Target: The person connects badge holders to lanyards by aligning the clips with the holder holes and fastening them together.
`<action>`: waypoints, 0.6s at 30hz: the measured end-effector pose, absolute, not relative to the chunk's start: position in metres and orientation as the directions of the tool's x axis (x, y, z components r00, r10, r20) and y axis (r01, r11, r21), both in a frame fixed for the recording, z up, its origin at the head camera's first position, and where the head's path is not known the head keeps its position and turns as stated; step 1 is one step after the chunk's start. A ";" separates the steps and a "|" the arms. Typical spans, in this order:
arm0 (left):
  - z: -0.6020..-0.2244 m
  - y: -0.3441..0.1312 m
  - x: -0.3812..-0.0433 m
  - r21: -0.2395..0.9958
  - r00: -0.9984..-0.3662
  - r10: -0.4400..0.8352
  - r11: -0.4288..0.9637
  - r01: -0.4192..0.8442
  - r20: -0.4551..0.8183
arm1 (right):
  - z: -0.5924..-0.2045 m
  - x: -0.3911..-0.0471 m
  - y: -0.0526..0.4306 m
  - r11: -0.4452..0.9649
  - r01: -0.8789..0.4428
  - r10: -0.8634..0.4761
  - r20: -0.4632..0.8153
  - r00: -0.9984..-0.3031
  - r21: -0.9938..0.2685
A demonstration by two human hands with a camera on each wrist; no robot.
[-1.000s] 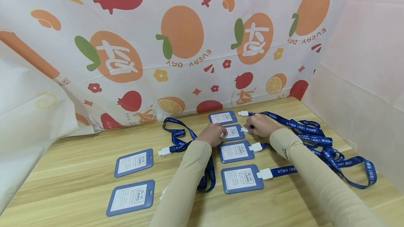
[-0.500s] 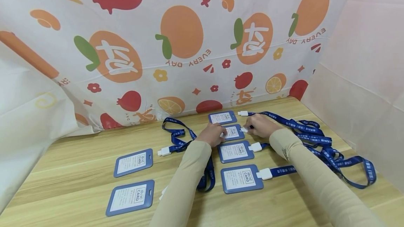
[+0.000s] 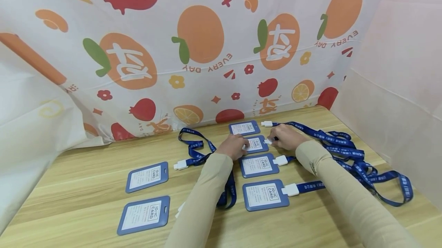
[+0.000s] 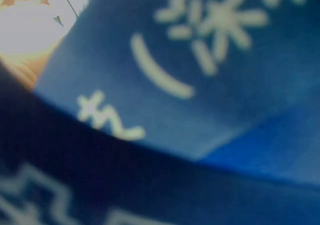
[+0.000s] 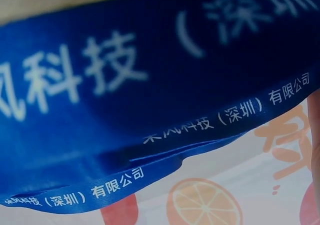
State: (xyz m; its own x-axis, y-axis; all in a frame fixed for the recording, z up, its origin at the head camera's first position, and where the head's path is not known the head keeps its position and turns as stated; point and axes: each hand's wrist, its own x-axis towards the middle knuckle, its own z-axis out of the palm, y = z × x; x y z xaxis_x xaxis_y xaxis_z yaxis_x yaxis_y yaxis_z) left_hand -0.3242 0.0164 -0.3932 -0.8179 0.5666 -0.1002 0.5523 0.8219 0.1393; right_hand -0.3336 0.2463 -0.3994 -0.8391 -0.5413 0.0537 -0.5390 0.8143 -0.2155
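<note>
My left hand (image 3: 233, 146) grips the left end of a blue ID badge holder (image 3: 257, 144), the second from the back in the right column. At the holder's slotted right end, my right hand (image 3: 286, 137) pinches the white lanyard clip (image 3: 268, 141). Part of this holder is hidden under the left fingers. A blurred blue lanyard strap (image 4: 165, 85) fills most of the left wrist view. In the right wrist view, blue lanyard straps (image 5: 115, 85) with white lettering cover the work.
Two nearer holders (image 3: 259, 165) have white clips at their slots. The rearmost holder (image 3: 244, 127) lies apart from its clip (image 3: 266, 124). Two more holders (image 3: 147, 177) lie at left, by a loose lanyard (image 3: 195, 144). Tangled lanyards (image 3: 359, 163) spread rightward. A fruit-patterned cloth (image 3: 207, 87) rises behind.
</note>
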 end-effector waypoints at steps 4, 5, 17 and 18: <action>-0.393 0.017 -0.324 0.142 -0.819 0.564 0.824 0.549 -0.108 | -0.399 -0.334 0.246 0.820 -0.528 -0.534 0.038 -0.845 -0.223; -0.393 0.017 -0.324 0.142 -0.819 0.563 0.825 0.548 -0.110 | -0.400 -0.334 0.245 0.821 -0.524 -0.531 0.034 -0.847 -0.225; -0.394 0.018 -0.325 0.145 -0.822 0.560 0.826 0.544 -0.106 | -0.398 -0.333 0.245 0.818 -0.531 -0.538 0.034 -0.842 -0.221; -0.394 0.018 -0.325 0.148 -0.821 0.561 0.826 0.545 -0.105 | -0.398 -0.333 0.245 0.819 -0.529 -0.536 0.033 -0.843 -0.221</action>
State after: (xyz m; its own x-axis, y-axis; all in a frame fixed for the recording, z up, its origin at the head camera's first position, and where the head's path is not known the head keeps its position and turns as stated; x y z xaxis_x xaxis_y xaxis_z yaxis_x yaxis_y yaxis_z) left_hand -0.3254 0.0176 -0.3943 -0.8213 0.5607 -0.1050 0.5448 0.8255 0.1475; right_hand -0.3333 0.2446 -0.3981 -0.8433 -0.5364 0.0326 -0.5294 0.8190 -0.2214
